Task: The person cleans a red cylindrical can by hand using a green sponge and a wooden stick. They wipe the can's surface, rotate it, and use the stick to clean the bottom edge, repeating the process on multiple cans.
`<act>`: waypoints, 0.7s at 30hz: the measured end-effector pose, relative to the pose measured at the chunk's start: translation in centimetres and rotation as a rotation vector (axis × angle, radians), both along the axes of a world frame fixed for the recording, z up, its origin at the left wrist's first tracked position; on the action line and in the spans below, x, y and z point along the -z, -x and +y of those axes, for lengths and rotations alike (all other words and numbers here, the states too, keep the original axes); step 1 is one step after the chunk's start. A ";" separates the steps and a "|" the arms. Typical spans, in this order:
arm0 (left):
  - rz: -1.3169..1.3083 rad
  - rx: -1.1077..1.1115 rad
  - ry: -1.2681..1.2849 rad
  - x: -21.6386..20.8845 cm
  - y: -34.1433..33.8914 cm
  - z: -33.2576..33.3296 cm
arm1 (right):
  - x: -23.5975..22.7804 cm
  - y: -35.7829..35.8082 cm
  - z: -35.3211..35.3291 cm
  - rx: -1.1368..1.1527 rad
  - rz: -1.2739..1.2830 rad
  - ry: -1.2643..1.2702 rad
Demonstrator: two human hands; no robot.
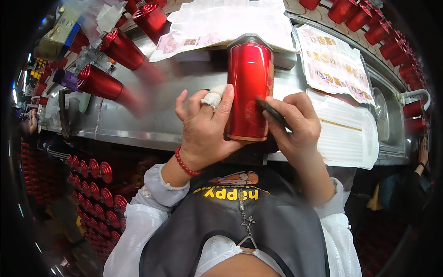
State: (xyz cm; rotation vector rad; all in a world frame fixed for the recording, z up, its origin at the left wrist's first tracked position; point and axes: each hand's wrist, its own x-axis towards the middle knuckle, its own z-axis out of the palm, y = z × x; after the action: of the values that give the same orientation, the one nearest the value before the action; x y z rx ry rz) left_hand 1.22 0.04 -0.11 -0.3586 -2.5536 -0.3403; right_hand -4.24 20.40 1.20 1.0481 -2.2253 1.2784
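A glossy red bottle (249, 74) lies on the bench in front of me, its dark base or cap end pointing away. Faint lettering shows on its side, near the end closest to me. My left hand (203, 117) grips the bottle from the left, the thumb along its side; white wrapping covers one or more fingers. Between the thumb and fingers of my right hand (297, 124) is a thin dark flat tool (276, 114), its tip against the bottle's right side beside the lettering. I cannot tell the tool's exact kind.
Red bottles (122, 48) stand at the left of the metal bench (152, 115). Printed transfer sheets (332, 64) and a white sheet stack (348, 134) lie right; more sheets (203, 27) lie behind. A metal basin (392, 111) sits far right. Red bottles fill racks (99, 198) lower left.
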 end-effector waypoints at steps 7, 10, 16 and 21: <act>-0.093 0.092 -0.218 3.0 0.1 -2.2 | -2.1 -0.5 1.3 -0.273 -0.275 -0.018; -0.201 0.145 -0.336 4.6 0.3 -2.5 | 0.2 0.0 1.9 -0.048 -0.485 0.206; 0.007 0.290 0.011 1.3 0.3 -1.9 | 2.2 0.0 1.2 0.025 -0.794 0.487; -0.035 0.249 -0.063 1.4 1.5 -1.4 | 3.8 0.8 1.5 0.084 -0.770 0.426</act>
State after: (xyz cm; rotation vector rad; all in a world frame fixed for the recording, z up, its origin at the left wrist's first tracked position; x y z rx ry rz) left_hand -0.29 -1.33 -1.52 -0.6546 -2.5282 -0.5218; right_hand -5.04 21.86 -2.61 0.3121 -2.2573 2.2576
